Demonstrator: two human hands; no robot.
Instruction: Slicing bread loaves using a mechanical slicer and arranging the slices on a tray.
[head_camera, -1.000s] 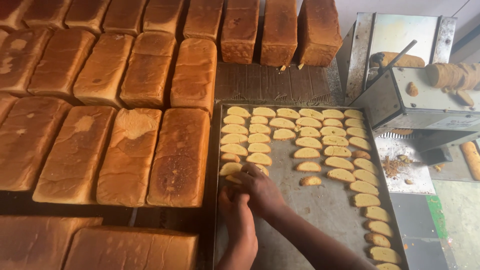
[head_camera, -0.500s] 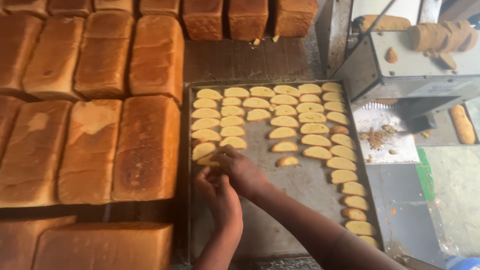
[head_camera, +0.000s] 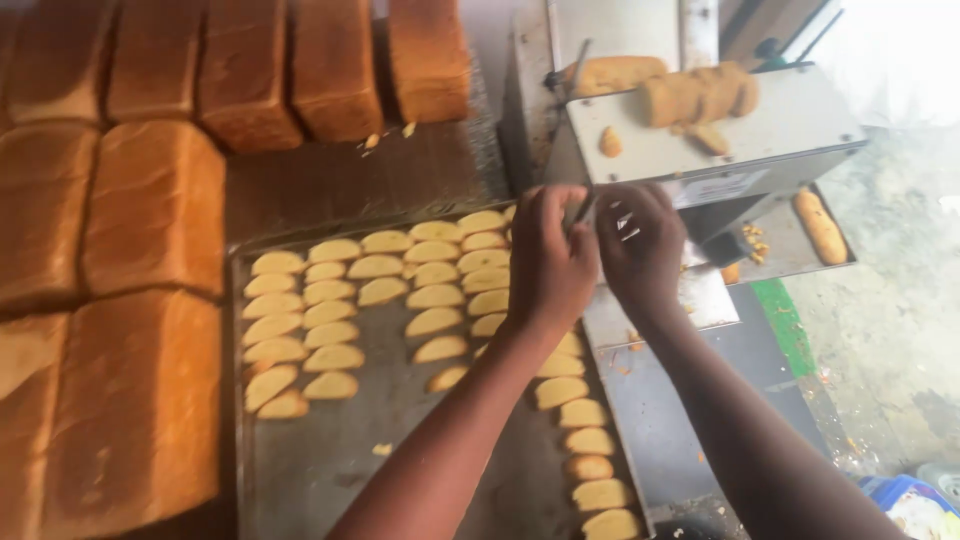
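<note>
**Both hands raised at the slicer edge, above the tray of dough slices**

Far left: big brown bread loaves (head_camera: 150, 210) in rows, more loaves standing along the far edge. Crumbs on the dark surface between loaves and tray.

Centre: metal baking tray (head_camera: 330, 480), near part bare, one crumb on it. Pale dough slices (head_camera: 330, 310) lie in neat rows at the tray's far left, more rows under the arms, and a single column runs down the tray's right edge toward the near side.

Left hand (head_camera: 550, 260) is up above the tray's far right corner, fingers curled in toward the thumb, narrow. It may pinch something small and thin; cannot tell what. Forearm crosses over the slices.

Right hand (head_camera: 640, 250) just beside it, nearly touching, fingers bent and pointing at the left hand, close to the metal slicing machine (head_camera: 740, 140). Cannot tell if it holds anything.

Right: machine's flat top carries a dough log (head_camera: 690, 95) and a few cut bits. Below the machine a shelf with crumbs and another dough roll (head_camera: 820, 225) lying at its right end. Far right: grey floor, a green strip (head_camera: 785, 325), blue object at the near right corner.
</note>
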